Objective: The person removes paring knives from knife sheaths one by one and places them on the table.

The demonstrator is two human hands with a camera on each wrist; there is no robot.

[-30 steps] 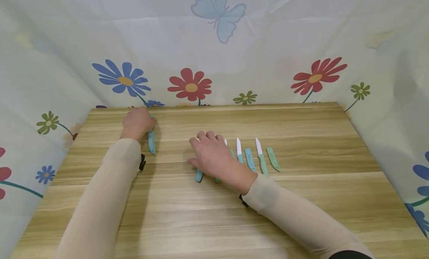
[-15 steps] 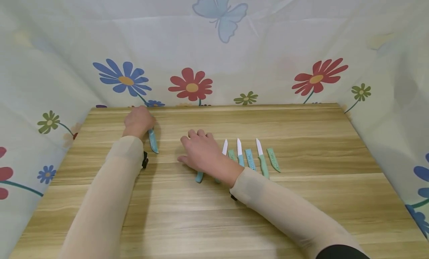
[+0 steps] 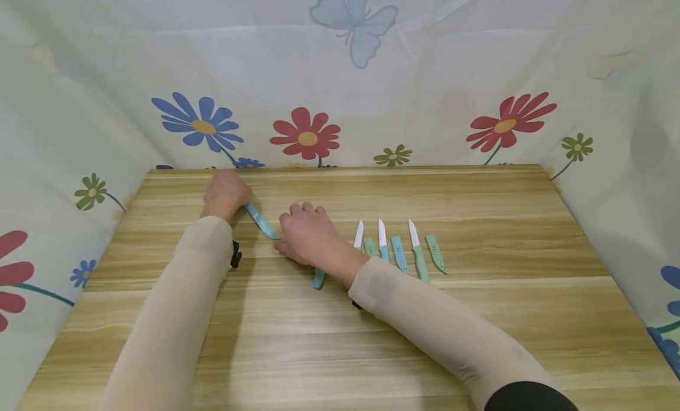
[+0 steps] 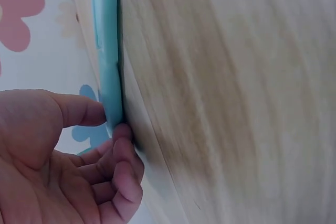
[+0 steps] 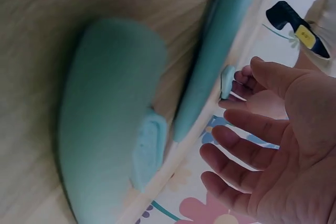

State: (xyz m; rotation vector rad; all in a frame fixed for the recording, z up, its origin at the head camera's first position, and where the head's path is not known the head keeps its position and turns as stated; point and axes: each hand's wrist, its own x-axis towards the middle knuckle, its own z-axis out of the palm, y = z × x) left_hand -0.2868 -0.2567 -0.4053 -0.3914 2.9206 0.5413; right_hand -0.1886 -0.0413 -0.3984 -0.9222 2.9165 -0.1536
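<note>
At the far left of the table, my left hand (image 3: pixel 225 193) pinches one end of a blue sheathed knife (image 3: pixel 259 219) between thumb and fingers. The left wrist view shows that knife (image 4: pixel 108 45) lying along the wood. My right hand (image 3: pixel 308 237) hovers over the left end of a row of knives, its fingers spread and loosely bent. Its thumb is near the sheathed knife's tip; whether they touch I cannot tell. A blue knife handle (image 3: pixel 318 279) sticks out below the right hand. In the right wrist view, the right hand (image 5: pixel 294 135) holds nothing beside a teal handle (image 5: pixel 212 59).
To the right lie a white-bladed blue knife (image 3: pixel 383 251), a white-bladed green knife (image 3: pixel 419 262), a blue sheath (image 3: pixel 399 255) and two green sheaths, one of them the outer green sheath (image 3: pixel 437 255). Another white blade (image 3: pixel 359 232) is partly hidden. A flowered curtain (image 3: pixel 435 104) borders the wooden table (image 3: pixel 297 352).
The blue sheathed knife's free end has swung right toward my right hand, while my left hand keeps its end. My right hand has moved left, uncovering more of the knives.
</note>
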